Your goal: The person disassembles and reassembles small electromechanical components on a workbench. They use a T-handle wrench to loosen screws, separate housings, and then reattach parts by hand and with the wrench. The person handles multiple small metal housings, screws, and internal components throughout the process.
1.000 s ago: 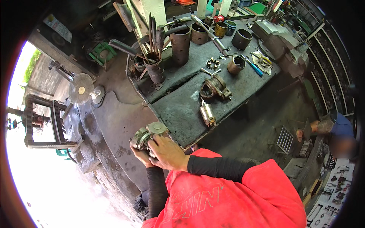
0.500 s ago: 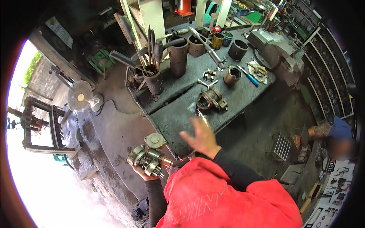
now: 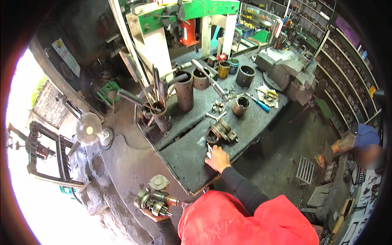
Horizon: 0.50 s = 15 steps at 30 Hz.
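My left hand is wrapped round the underside of a partly stripped starter motor, holding it off the bench's near left corner. Its copper-coloured armature end and shiny pinion gear show, with a round grey cap on top. On the bench, my right hand has its fingers closed on a small, light, shiny thing, mostly hidden by the hand. Just beyond it lies a dirty metal motor housing with an open end. A three-armed metal piece and a brush holder ring lie farther back.
The dark bench carries a tool can, a tall metal cylinder, a blue-handled screwdriver and a vise. A fan stands at left. Another person is at far right.
My right hand, spread above the bench before, has come down and closed on the small shiny thing near the housing. My left hand still holds the starter motor. The view has tilted upward.
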Tool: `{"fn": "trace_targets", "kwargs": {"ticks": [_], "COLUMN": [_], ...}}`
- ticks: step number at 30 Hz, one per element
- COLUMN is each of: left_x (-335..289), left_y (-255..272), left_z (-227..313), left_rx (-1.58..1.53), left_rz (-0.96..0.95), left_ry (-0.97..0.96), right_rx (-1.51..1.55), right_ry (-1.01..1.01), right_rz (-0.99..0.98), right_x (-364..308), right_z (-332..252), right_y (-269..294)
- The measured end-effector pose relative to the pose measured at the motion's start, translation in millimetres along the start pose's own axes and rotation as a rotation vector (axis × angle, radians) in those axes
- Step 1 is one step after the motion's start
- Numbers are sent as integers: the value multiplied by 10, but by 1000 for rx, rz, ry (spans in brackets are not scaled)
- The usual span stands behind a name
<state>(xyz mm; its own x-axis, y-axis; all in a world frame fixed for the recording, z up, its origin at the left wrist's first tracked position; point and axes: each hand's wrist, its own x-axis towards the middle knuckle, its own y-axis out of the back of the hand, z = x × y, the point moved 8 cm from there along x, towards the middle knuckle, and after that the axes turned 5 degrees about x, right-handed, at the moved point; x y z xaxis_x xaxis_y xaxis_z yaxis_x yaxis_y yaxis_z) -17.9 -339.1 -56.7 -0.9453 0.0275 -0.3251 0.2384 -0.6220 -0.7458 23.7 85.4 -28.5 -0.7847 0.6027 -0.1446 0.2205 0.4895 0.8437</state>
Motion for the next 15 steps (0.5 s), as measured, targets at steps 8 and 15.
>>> {"fn": "trace_targets", "kwargs": {"ticks": [8, 15], "left_x": [-275, -293], "left_y": [205, 395], "left_z": [116, 150], "left_rx": [-82, 123], "left_rz": [35, 199], "left_ry": [17, -88], "right_rx": [1236, 1480], "right_ry": [-180, -251], "right_rz": [-293, -164], "right_x": [-246, -61], "right_z": [300, 520], "right_y": [74, 702]}}
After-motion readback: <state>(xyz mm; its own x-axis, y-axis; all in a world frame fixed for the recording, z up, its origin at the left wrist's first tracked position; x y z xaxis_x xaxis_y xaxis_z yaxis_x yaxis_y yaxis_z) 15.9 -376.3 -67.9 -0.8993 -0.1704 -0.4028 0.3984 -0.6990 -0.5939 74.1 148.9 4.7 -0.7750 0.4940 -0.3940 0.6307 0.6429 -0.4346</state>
